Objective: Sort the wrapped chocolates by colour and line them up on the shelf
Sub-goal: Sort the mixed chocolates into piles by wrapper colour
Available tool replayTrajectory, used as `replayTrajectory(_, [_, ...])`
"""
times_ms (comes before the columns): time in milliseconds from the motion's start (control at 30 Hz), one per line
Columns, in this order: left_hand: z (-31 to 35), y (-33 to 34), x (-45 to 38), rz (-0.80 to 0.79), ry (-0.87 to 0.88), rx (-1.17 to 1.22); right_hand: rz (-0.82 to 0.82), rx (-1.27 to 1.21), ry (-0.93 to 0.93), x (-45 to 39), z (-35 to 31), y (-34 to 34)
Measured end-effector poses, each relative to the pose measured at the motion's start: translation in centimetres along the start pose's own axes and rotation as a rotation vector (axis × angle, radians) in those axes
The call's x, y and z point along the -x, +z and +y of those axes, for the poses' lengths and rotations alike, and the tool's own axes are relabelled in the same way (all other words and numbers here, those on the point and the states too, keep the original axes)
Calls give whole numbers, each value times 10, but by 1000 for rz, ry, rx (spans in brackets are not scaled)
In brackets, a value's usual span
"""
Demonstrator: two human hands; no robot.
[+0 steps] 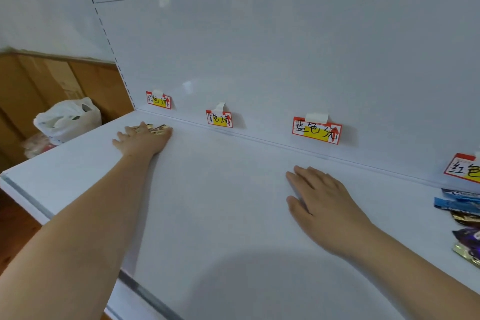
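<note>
Left hand (pixel 141 139) is reaching to the far left back of the white shelf (pixel 220 215), fingers straight and spread, pressing flat on a few gold-brown wrapped chocolates (pixel 155 129) lying right below the leftmost price label (pixel 158 100). Right hand (pixel 320 196) is resting palm-down on bare shelf mid-right, fingers relaxed and slightly apart, holding nothing, in front of the blue-marked label (pixel 316 130). Unsorted pile of chocolates (pixel 463 215), blue, purple and gold wrappers, is sitting at the right edge, well apart from both hands. White plastic bag (pixel 68 118) is lying beyond the shelf's left end.
</note>
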State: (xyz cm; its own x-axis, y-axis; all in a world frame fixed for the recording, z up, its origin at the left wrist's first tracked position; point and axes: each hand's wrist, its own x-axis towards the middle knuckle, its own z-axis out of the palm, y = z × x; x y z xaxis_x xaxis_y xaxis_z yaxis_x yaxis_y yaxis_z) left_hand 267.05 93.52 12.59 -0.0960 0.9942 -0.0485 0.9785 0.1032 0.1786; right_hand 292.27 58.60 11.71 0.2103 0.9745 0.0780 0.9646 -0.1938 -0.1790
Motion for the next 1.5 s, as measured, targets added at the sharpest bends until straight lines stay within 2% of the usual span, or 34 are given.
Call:
replayTrajectory(67, [3, 3, -5, 36, -40, 28, -5, -8, 2, 0, 0, -1])
replayTrajectory(100, [5, 5, -5, 104, -18, 29, -12, -13, 3, 1, 0, -2])
replayTrajectory(233, [16, 6, 28, 473, 325, 67, -11, -23, -7, 3, -1, -2])
replayTrajectory(300, [31, 7, 59, 476, 492, 183, -6, -40, -8, 4, 0, -4])
replayTrajectory(400, [52, 12, 121, 389, 701, 317, 20, -92, -6, 7, 1, -7])
replayTrajectory(500, [73, 14, 190, 280, 820, 429, 51, -167, -2, 9, 1, -18])
replayTrajectory(600, [102, 13, 266, -6, 967, 585, 116, -202, 74, 18, 17, -50])
replayTrajectory(667, [120, 12, 309, -199, 1098, 627, 153, -137, 80, 34, 34, -80])
replayTrajectory(767, [153, 17, 352, -379, 1325, 552, 217, -59, 129, 73, 77, -124])
replayTrajectory(867, [188, 24, 382, -423, 1564, 343, 246, -127, 236, 120, 134, -152])
replayTrajectory(933, [210, 28, 396, -426, 1668, 241, 185, -170, 278, 151, 168, -159])
replayTrajectory(1067, [236, 36, 412, -489, 1637, 298, 30, -233, 327, 188, 208, -133])
replayTrajectory(1167, [237, 45, 413, -462, 1625, 431, 51, -251, 291, 193, 219, -105])
replayTrajectory(1333, [233, 43, 412, -271, 1682, 421, 59, -223, 231, 188, 225, -99])
replayTrajectory(1500, [232, 44, 412, -255, 1632, 431, 100, -275, 243, 188, 223, -97])
